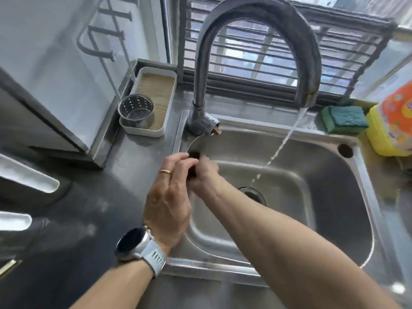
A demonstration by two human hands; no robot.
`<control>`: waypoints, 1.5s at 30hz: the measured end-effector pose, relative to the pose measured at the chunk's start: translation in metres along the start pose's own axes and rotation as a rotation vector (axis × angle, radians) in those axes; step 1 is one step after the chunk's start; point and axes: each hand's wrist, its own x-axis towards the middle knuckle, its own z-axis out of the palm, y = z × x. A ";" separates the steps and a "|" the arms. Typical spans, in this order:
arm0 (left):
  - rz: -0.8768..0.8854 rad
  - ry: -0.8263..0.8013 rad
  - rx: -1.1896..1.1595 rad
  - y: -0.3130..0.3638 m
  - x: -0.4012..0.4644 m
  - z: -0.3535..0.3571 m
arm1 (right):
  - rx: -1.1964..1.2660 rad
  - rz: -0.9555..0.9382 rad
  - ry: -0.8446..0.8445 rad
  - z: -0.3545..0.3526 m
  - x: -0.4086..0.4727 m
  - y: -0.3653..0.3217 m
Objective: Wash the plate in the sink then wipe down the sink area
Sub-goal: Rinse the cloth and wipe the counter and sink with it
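Note:
My two hands meet over the left rim of the steel sink (330, 219). My left hand (169, 197), with a watch and a gold ring, lays its fingers over a small dark object (192, 171). My right hand (206, 175) is closed on the same object from the other side. What the object is I cannot tell. Water (287, 139) runs from the curved tap (256, 16) into the basin, right of my hands and not touching them. No plate shows in the sink.
A green and yellow sponge (344, 119) and a yellow detergent bottle (394, 128) stand at the sink's back right. A white tray (153, 94) with a perforated metal cup (136, 113) sits back left. White curved rims (29, 181) show at far left on the dark counter (78, 230).

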 end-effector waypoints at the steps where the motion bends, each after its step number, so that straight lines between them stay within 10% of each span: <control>1: 0.018 -0.003 0.006 -0.001 0.002 0.000 | -0.054 -0.064 0.072 0.002 0.008 -0.016; 7: 0.052 -0.016 0.005 -0.008 -0.001 -0.016 | -0.825 -0.279 0.208 0.017 0.011 -0.034; 13: 0.046 0.014 0.019 -0.014 0.003 -0.022 | -0.455 -0.240 -0.005 0.008 0.008 0.029; 21: 0.223 -0.205 0.297 -0.016 -0.019 0.008 | -1.501 -0.132 -0.631 -0.116 -0.042 0.052; 30: 0.222 -0.255 0.309 -0.018 -0.016 0.014 | -2.247 -0.076 -0.560 -0.294 -0.006 -0.024; 38: 0.213 -0.286 0.286 -0.019 -0.014 0.013 | -2.112 -0.841 -1.060 -0.200 0.050 0.044; 45: 0.213 -0.293 0.285 -0.021 -0.015 0.015 | -2.114 -1.361 -0.648 -0.169 0.139 -0.019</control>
